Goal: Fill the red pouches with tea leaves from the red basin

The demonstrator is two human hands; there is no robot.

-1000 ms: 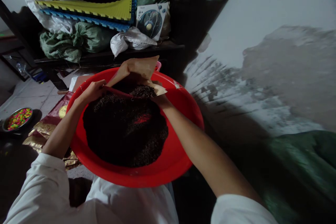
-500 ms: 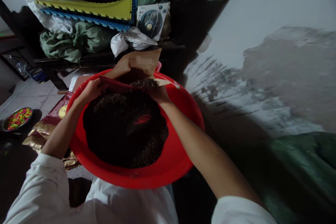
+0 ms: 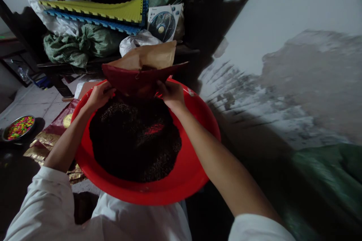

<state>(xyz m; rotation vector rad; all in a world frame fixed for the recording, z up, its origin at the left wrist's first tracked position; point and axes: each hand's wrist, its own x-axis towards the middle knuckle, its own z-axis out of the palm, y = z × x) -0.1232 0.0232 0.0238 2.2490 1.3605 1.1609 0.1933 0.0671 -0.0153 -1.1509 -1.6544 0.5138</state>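
Observation:
A large red basin (image 3: 198, 150) sits before me, holding a heap of dark, loose, grainy material (image 3: 132, 139) that looks like dried leaves or grains. Over its far side stands a dark red paper bag (image 3: 135, 79), brown inside, mouth upward. My left hand (image 3: 98, 96) grips the bag low on its left side with bent fingers. On the lower right side, my right hand (image 3: 172, 94) pinches the bag between thumb and fingers. The bag's bottom and its contents are hidden from view.
Behind the basin, a dark bench (image 3: 186, 51) carries green sacks (image 3: 68, 45), yellow foam mats (image 3: 96, 9) and a box fan (image 3: 164, 24). Maroon-gold bags (image 3: 51, 135) and a bowl of colourful pieces (image 3: 19, 128) lie left. A peeling wall (image 3: 283, 45) stands right.
The bag has risen out of the heap and tipped upright, its mouth now higher. Dark material seen at its opening is now out of sight. My right hand has shifted to the bag's outer side.

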